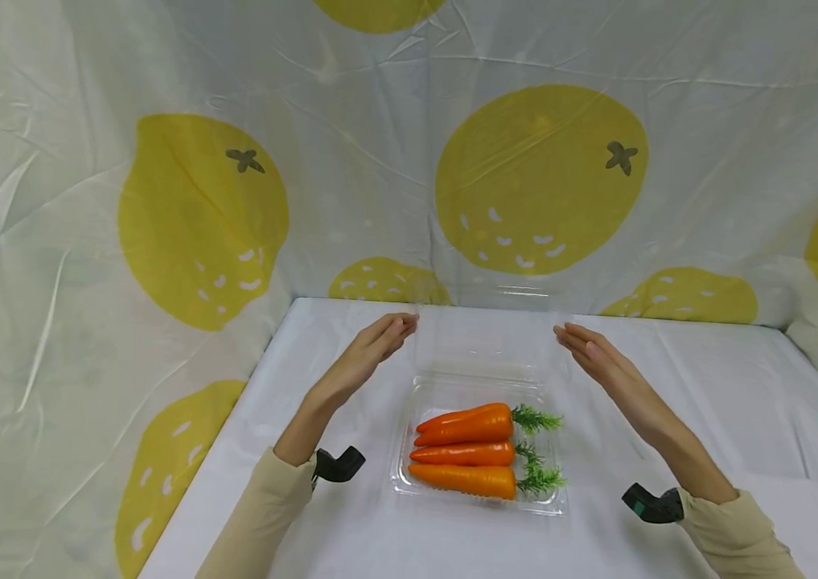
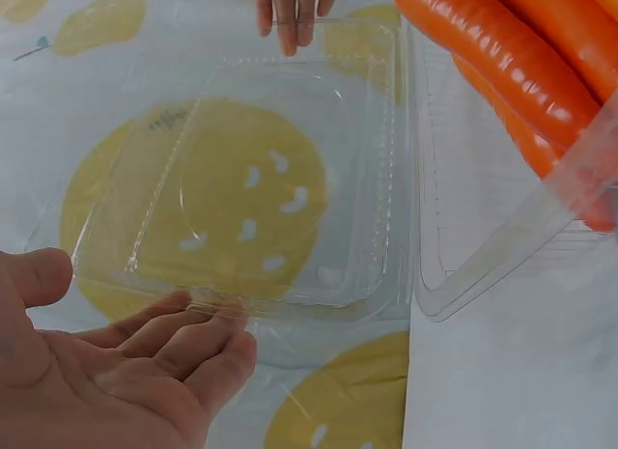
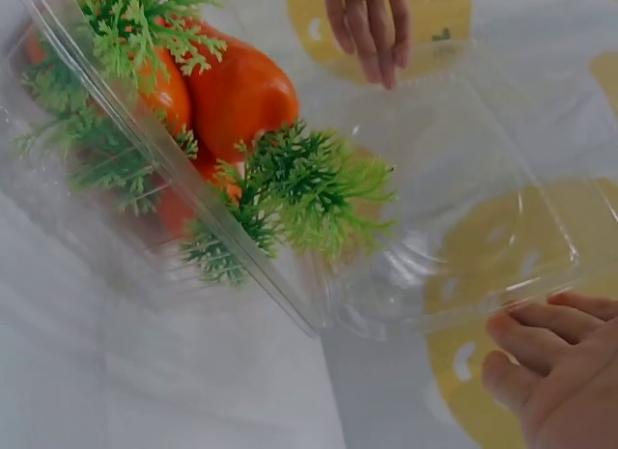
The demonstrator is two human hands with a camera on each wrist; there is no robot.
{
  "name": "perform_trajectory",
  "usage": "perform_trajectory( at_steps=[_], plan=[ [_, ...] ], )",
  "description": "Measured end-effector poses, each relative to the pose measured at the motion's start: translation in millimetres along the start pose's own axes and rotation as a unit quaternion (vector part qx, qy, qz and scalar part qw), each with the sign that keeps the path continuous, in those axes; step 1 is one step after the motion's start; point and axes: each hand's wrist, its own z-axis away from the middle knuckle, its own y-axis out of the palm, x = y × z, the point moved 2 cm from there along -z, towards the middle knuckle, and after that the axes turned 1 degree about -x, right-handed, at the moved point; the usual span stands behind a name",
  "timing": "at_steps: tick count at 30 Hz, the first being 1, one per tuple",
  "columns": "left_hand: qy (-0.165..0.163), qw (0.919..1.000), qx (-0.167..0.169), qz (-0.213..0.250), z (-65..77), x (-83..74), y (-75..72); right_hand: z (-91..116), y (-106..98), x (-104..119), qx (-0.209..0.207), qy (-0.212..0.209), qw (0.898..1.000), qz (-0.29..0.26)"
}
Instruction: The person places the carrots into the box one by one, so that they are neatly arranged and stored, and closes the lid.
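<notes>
A clear plastic clamshell box [image 1: 409,482] lies on the table with its hinged lid [image 1: 481,342] raised at the far side. Inside the base are several orange carrots [image 1: 462,454] with green leafy tops [image 1: 540,481], their tips pointing left. My left hand [image 1: 372,350] is at the lid's left edge, fingers extended, fingertips right at the plastic in the left wrist view. On the opposite edge, my right hand [image 1: 597,358] has its fingers straight, the tips close against the lid's side. Neither hand has its fingers curled around anything.
A white cloth [image 1: 351,531] covers the table. Behind and to the left hangs a pale curtain with large yellow lemons [image 1: 542,181]. Black wrist cameras [image 1: 339,465] sit at both sleeve cuffs.
</notes>
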Motion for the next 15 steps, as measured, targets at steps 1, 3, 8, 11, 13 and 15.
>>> perform_trajectory(
  at_steps=[1,3,8,11,13,15],
  plan=[
    [0.000,1.0000,0.000,0.001,2.9,-0.3,0.0,2.5,0.7,1.9,0.000,0.002,1.000,0.001],
    [0.001,1.0000,-0.002,-0.001,8.9,-1.2,0.7,7.3,2.4,5.8,0.000,0.007,1.000,0.004],
    [0.005,1.0000,-0.001,-0.006,22.5,-3.7,4.1,20.2,6.6,15.0,0.001,0.016,1.000,0.013],
    [0.009,0.9999,0.000,-0.007,30.3,-5.8,6.3,26.7,8.6,19.2,0.006,0.014,1.000,0.015],
    [0.009,0.9999,-0.001,-0.011,35.9,-7.2,7.5,30.5,9.9,21.4,0.008,0.017,1.000,0.018],
    [0.007,0.9999,-0.005,-0.015,41.2,-8.7,9.1,34.1,11.3,23.6,0.011,0.018,1.000,0.016]
  ],
)
